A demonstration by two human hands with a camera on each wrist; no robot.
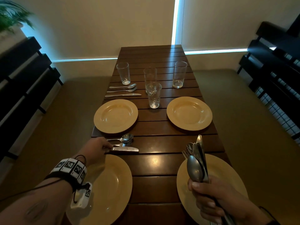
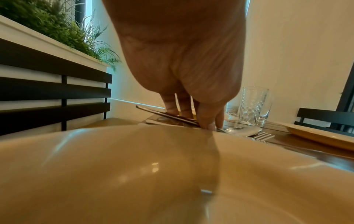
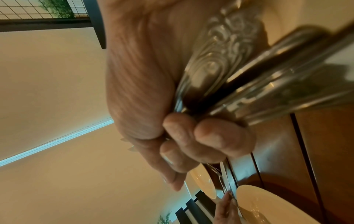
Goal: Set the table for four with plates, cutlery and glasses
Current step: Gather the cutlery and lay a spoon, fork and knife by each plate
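Observation:
Four yellow plates lie on the brown slatted table (image 1: 154,168): near left (image 1: 113,184), near right (image 1: 227,176), far left (image 1: 116,116), far right (image 1: 189,113). My left hand (image 1: 108,147) pinches the handle of a knife (image 1: 125,149) lying just beyond the near left plate, beside a fork (image 1: 125,144) and a spoon (image 1: 125,138). In the left wrist view the left hand (image 2: 191,116) holds that knife handle (image 2: 162,115) slightly raised. My right hand (image 1: 209,195) grips a bundle of cutlery (image 1: 195,161) upright over the near right plate; its handles (image 3: 249,75) fill the right wrist view.
A spoon, fork and knife set (image 1: 123,91) lies beyond the far left plate. Several glasses stand at the far half: left (image 1: 123,73), two in the middle (image 1: 153,95), right (image 1: 179,74). Dark slatted benches (image 1: 24,75) flank both sides; a plant (image 1: 11,13) stands top left.

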